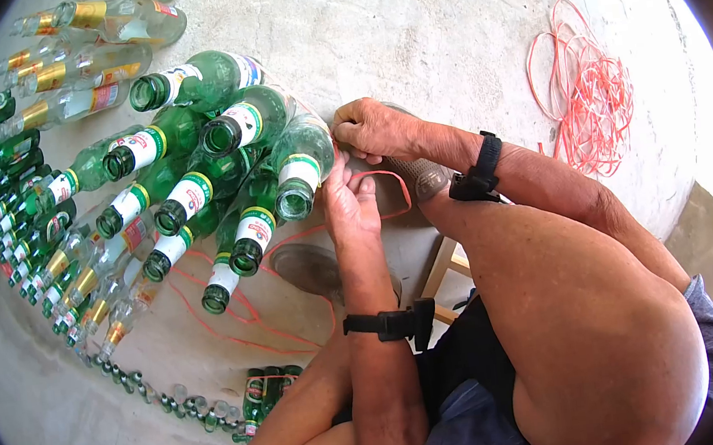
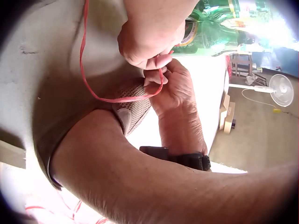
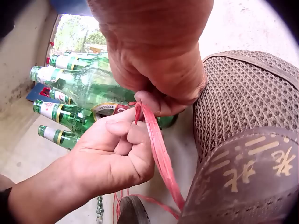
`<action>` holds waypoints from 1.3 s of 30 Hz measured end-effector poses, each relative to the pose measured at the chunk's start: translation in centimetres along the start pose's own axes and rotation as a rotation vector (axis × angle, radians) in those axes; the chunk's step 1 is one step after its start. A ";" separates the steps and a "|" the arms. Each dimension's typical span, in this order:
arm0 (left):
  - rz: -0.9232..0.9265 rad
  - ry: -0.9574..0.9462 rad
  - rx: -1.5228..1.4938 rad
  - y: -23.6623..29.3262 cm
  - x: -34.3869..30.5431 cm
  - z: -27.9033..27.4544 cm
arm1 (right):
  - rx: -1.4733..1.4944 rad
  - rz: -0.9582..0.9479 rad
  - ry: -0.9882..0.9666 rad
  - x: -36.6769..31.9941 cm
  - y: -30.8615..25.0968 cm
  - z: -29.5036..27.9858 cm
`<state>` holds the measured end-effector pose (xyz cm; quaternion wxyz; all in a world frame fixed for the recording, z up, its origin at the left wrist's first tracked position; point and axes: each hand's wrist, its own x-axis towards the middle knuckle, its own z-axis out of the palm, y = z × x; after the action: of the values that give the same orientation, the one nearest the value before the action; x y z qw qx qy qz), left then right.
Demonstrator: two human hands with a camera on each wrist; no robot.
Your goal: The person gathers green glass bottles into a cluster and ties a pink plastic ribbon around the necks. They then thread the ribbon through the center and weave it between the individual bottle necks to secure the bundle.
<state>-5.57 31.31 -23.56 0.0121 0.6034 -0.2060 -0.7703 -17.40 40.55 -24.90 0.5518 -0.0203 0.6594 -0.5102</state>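
Note:
Green bottles (image 1: 298, 159) lean together in a bundle, necks toward the camera in the head view. At the bundle's right side my left hand (image 1: 350, 206) and my right hand (image 1: 377, 129) meet. In the right wrist view, red ribbon (image 3: 160, 156) runs from between them down past the shoe. My left hand (image 3: 117, 156) pinches it with curled fingers below my right hand (image 3: 159, 65), whose fingertips also grip it against a bottle's side. A loop of ribbon (image 2: 119, 100) hangs from both hands in the left wrist view. The exact crossing of the strands is hidden by the fingers.
Clear bottles (image 1: 88, 68) and many green ones stretch along the left. A tangled ribbon pile (image 1: 592, 111) lies on the floor at right. Shoes (image 1: 305, 267) and loose strands are below the hands, beside a wooden stool (image 1: 444, 270). A fan (image 2: 281, 90) stands farther off.

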 end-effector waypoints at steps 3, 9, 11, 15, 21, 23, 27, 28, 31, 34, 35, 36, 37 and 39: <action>0.034 0.011 -0.007 0.5 -0.1 -0.5 | 0.082 0.055 0.039 -0.1 -0.5 0.1; 0.079 -0.023 0.077 0.8 -0.6 -1.2 | 0.116 0.071 0.039 0.1 -0.3 0.2; 0.078 -0.019 0.082 0.7 -0.6 -1.3 | 0.133 0.082 0.013 0.2 -0.2 -0.1; 0.055 0.032 0.037 0.8 -0.8 -0.4 | 0.118 0.042 -0.020 -0.4 -0.4 -0.6; 0.079 -0.036 0.031 0.8 -0.2 -1.0 | 0.160 -0.035 -0.010 -0.2 0.1 -0.3; 0.091 -0.064 0.016 0.7 0.1 -1.4 | 0.170 -0.037 0.003 -0.3 0.1 -0.1; 0.098 -0.041 0.003 0.6 0.1 -1.6 | 0.217 -0.050 0.032 -0.1 0.4 0.4; 0.101 -0.035 0.006 0.5 0.2 -1.7 | 0.213 -0.053 0.025 -0.1 0.4 0.3; 0.117 -0.039 0.013 0.5 0.2 -1.9 | 0.218 -0.057 0.024 -0.2 0.5 0.2; 0.113 0.008 0.023 0.3 0.1 -1.8 | 0.233 -0.071 0.034 -0.1 0.5 0.4; 0.113 -0.006 0.055 0.4 0.0 -1.8 | 0.238 -0.077 0.038 -0.1 0.6 0.4; 0.114 -0.021 0.087 0.4 0.1 -2.1 | 0.213 -0.051 0.018 -0.2 0.5 0.1; 0.116 -0.033 0.120 0.4 0.0 -2.4 | 0.189 -0.024 -0.005 -0.3 0.4 -0.4; 0.095 -0.130 0.133 0.7 -0.2 -3.0 | 0.116 -0.014 -0.025 -0.7 0.3 -0.7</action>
<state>-2.84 29.85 -23.70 -0.0047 0.5411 -0.2854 -0.7910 -17.43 41.57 -24.71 0.5568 0.0005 0.6216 -0.5510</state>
